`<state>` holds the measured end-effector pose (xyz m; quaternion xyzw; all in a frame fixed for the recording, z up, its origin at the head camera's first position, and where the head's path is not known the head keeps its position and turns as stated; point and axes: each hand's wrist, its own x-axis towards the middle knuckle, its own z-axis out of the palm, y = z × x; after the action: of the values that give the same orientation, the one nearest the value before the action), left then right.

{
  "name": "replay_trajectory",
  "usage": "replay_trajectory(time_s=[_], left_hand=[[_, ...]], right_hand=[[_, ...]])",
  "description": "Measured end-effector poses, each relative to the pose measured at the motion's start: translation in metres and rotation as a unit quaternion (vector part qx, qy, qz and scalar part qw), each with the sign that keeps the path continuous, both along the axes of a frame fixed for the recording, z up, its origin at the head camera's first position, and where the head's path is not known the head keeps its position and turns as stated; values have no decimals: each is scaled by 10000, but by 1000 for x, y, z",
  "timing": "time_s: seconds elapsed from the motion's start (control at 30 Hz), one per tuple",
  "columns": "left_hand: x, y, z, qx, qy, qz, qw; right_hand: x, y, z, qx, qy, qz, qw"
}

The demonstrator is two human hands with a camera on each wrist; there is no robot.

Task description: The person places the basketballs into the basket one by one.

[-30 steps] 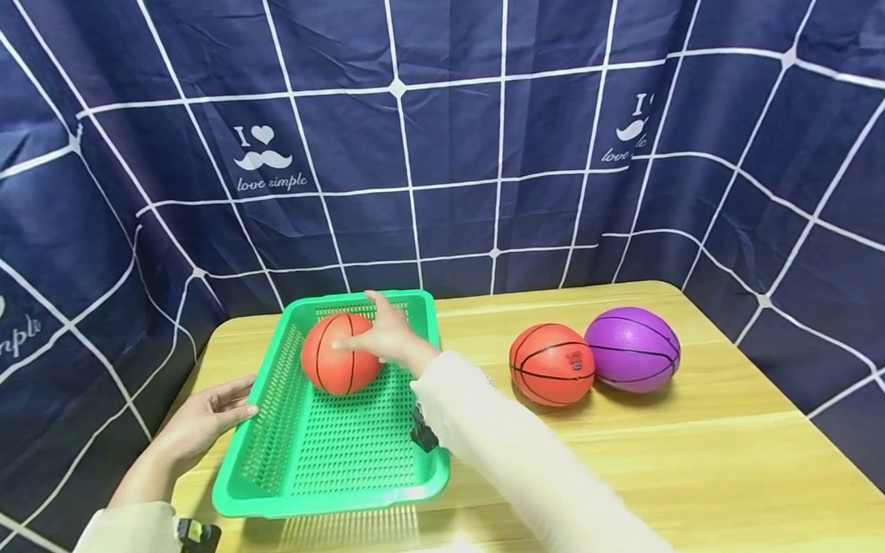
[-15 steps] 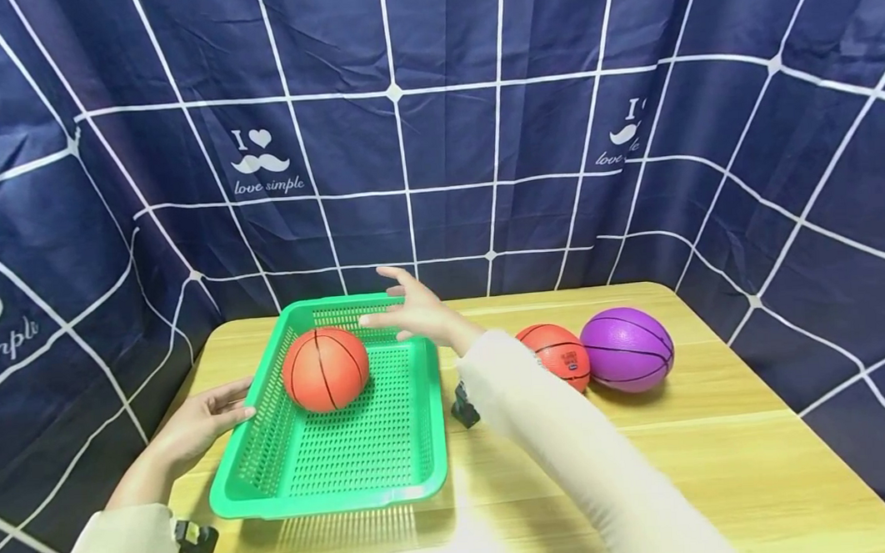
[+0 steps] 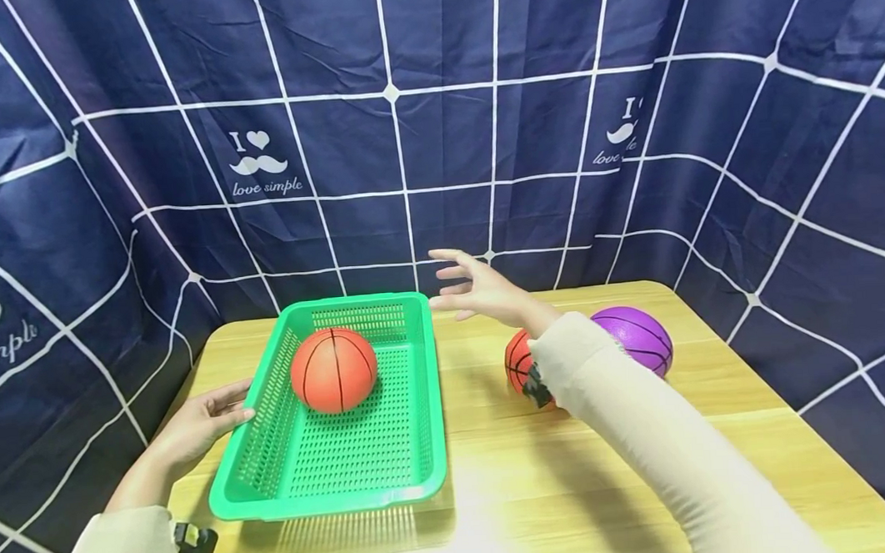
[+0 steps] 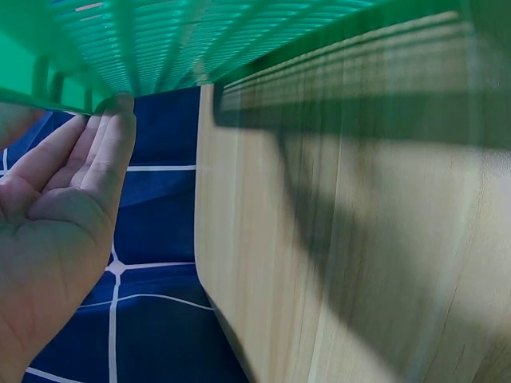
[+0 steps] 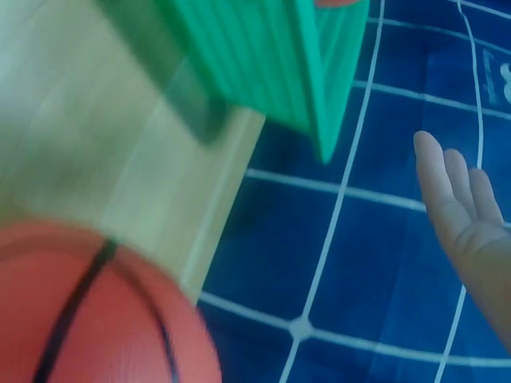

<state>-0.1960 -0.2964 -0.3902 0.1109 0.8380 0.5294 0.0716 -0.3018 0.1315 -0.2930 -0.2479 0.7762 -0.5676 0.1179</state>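
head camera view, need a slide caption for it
Left hand touches green basket with orange ball inside; right hand hovers empty, sleeve partly hiding second orange ball and purple ball.

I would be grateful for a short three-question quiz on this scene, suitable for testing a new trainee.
1. True or false: the right hand is holding nothing.
2. Multiple choice: how many balls lie inside the green perforated plastic basket?
A) none
B) one
C) two
3. Short answer: in the head view, what colour is the basketball lying farthest right on the wooden table?

Key:
1. True; its fingers are spread, with no object between them.
2. B; a single orange basketball sits there.
3. Purple; the sleeve hides part of it.
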Motion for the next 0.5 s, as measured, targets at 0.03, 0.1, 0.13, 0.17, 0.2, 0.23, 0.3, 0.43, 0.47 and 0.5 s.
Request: replay_trajectory(time_s=[0.03, 0.1, 0.13, 0.17, 0.2, 0.23, 0.3, 0.43, 0.47, 0.5], left_hand=[[0, 0, 0, 33, -7, -6, 10000], [1, 0, 0, 58, -8, 19, 10000], [1, 0, 0, 65, -8, 22, 10000], [1, 0, 0, 62, -1, 28, 10000], [1, 0, 0, 55, 3, 32, 10000], [1, 0, -1, 52, 8, 47, 10000], [1, 0, -1, 52, 12, 64, 10000], [1, 0, -1, 101, -3, 57, 9999], [1, 0, -2, 115, -7, 49, 9999], [0, 0, -2, 136, -12, 40, 9999]], right_hand=[[0, 5, 1, 27, 39, -3, 10000], [1, 16, 3, 80, 98, -20, 9999], [1, 21, 3, 92, 110, -27, 9999], [2, 27, 4, 142, 131, -36, 9998], [2, 32, 4, 183, 163, -32, 9997], [3, 37, 4, 220, 183, -45, 9996], [4, 48, 4, 264, 217, -66, 9994], [6, 71, 3, 308, 244, -142, 9991], [7, 76, 3, 294, 223, -169, 9992], [7, 82, 2, 301, 214, -203, 9991]])
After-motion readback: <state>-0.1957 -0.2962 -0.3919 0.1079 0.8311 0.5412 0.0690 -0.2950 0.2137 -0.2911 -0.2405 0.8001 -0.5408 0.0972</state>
